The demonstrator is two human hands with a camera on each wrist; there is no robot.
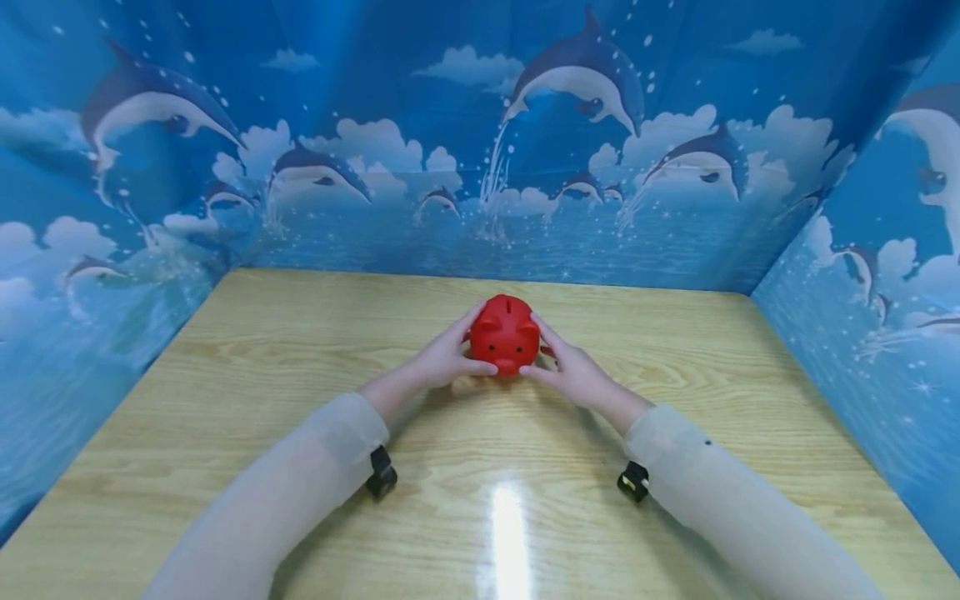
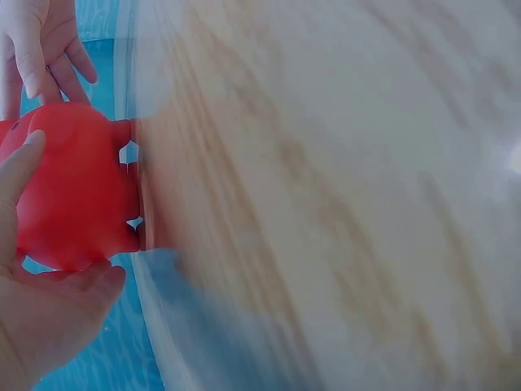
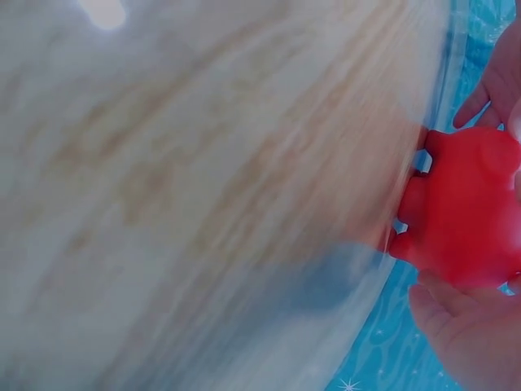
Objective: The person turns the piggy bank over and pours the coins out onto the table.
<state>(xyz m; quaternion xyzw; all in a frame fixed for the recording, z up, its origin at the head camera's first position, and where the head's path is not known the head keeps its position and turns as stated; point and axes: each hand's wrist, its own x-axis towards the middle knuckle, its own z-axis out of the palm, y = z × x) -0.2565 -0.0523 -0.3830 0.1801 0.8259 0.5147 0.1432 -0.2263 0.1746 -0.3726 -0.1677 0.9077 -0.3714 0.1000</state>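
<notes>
A red piggy bank [image 1: 506, 329] faces me near the far side of the table, its coin slot on top and its snout toward me. My left hand [image 1: 447, 358] holds it from the left, thumb by the snout and fingers along its side. From the right, my right hand [image 1: 570, 372] holds it the same way. In the left wrist view, the short feet of the piggy bank [image 2: 77, 195] are down at the tabletop. The right wrist view shows the piggy bank [image 3: 468, 208] between both hands, partly cut off by the frame edge.
The wood-grained table [image 1: 300, 333] carries a bright light reflection near its front. A blue curtain [image 1: 420, 225] printed with dolphins hangs along the back and both sides. Small black devices sit under both sleeves [image 1: 322, 454] at the wrists.
</notes>
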